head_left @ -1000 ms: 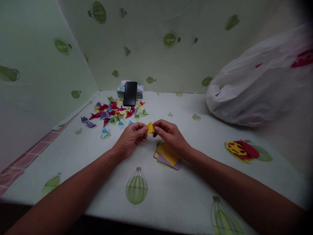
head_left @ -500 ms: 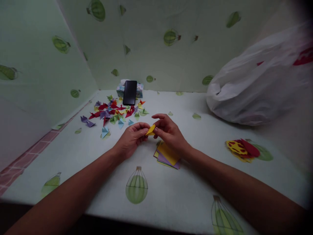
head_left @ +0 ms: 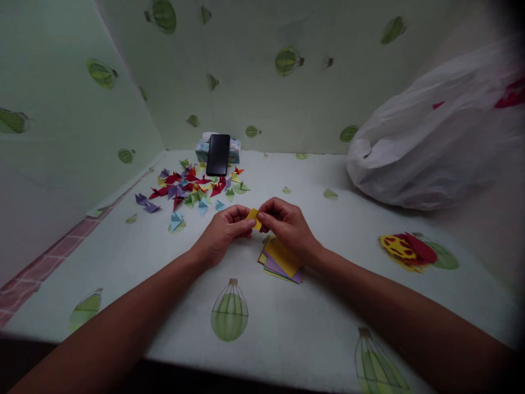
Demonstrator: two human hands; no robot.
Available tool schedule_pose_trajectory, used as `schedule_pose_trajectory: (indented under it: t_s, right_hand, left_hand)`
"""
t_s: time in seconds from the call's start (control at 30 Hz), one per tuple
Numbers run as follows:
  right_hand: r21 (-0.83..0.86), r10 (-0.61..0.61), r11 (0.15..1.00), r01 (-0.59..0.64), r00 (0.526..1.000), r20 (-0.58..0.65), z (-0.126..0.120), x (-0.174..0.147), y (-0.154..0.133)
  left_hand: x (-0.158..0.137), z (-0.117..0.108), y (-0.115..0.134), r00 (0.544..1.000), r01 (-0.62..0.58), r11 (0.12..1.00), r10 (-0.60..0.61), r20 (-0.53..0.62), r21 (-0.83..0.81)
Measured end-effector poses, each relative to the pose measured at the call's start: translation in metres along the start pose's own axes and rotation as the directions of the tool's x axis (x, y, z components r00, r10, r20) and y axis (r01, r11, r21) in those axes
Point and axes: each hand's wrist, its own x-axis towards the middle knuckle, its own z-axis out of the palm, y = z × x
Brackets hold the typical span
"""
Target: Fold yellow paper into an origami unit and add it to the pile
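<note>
A small folded piece of yellow origami paper (head_left: pixel 254 218) is pinched between both hands above the table. My left hand (head_left: pixel 229 230) grips its left side with thumb and fingers. On its right side, my right hand (head_left: pixel 285 224) holds it with thumb and forefinger, the other fingers curled. Beneath my right hand lies a fanned stack of square paper sheets (head_left: pixel 281 261), with orange-yellow on top and purple and other colours below, partly covered by the hand. Farther back on the left spreads a pile of folded paper birds (head_left: pixel 191 186) in several colours.
A black phone (head_left: pixel 218 155) leans on a tissue box (head_left: pixel 234 150) at the back. A large white plastic bag (head_left: pixel 426 142) bulges over the right rear. Red and yellow paper cut-outs (head_left: pixel 406 250) lie on the right side of the table (head_left: pixel 184 328), which has balloon prints.
The yellow paper has turned and now shows a squarer face. My right hand's raised fingers have curled in, and its thumb and forefinger have closed on the paper.
</note>
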Motion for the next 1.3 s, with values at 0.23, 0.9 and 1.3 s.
schedule_pose_trajectory:
  t_s: [0.23,0.9,1.3]
  right_hand:
    - [0.051,-0.016,0.999,0.014,0.999,0.047,0.0006,0.0003,0.0034]
    - [-0.345,-0.467,0.819,0.459,0.882,0.068,0.0022,-0.0052,0.0037]
    - [-0.314,-0.388,0.869,0.381,0.921,0.043,-0.0006,-0.0050,0.0034]
  left_hand:
    - [-0.0007,0.0025,0.0014,0.998,0.017,0.999,-0.014,-0.057,0.043]
    - [-0.0029,0.0047,0.0002,0.994,0.069,0.997,-0.066,-0.085,0.039]
    - [-0.0034,0.0066,-0.0017,0.994,0.061,0.996,-0.067,-0.086,-0.069]
